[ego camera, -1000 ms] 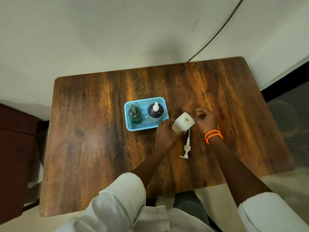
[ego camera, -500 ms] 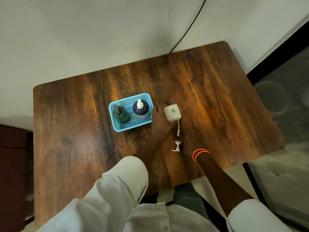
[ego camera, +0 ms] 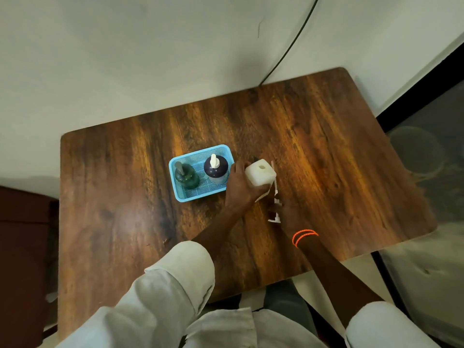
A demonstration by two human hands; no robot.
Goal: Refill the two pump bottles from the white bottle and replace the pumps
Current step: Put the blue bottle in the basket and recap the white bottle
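A white square bottle (ego camera: 261, 175) stands on the wooden table (ego camera: 339, 159), its neck hole uncovered. My left hand (ego camera: 237, 190) grips its left side. Just right of the bottle is its white pump (ego camera: 274, 218) with a long tube, its head towards me. My right hand (ego camera: 285, 210), blurred and with orange bands at the wrist, is closed over the pump's collar. A blue mesh basket (ego camera: 176, 183) left of the white bottle holds a green pump bottle (ego camera: 187, 177) with a grey pump and a dark blue pump bottle (ego camera: 216, 170) with a white pump.
The table stands against a pale wall, with a black cable (ego camera: 288, 51) dropping behind its far edge. A dark brown piece of furniture (ego camera: 22, 247) stands to the left. My light sleeves and lap fill the bottom of the view.
My right hand has left the white bottle's top, drawn back towards me and closed on the pump beside the bottle. My left hand has kept its hold on the bottle. The view has shifted.
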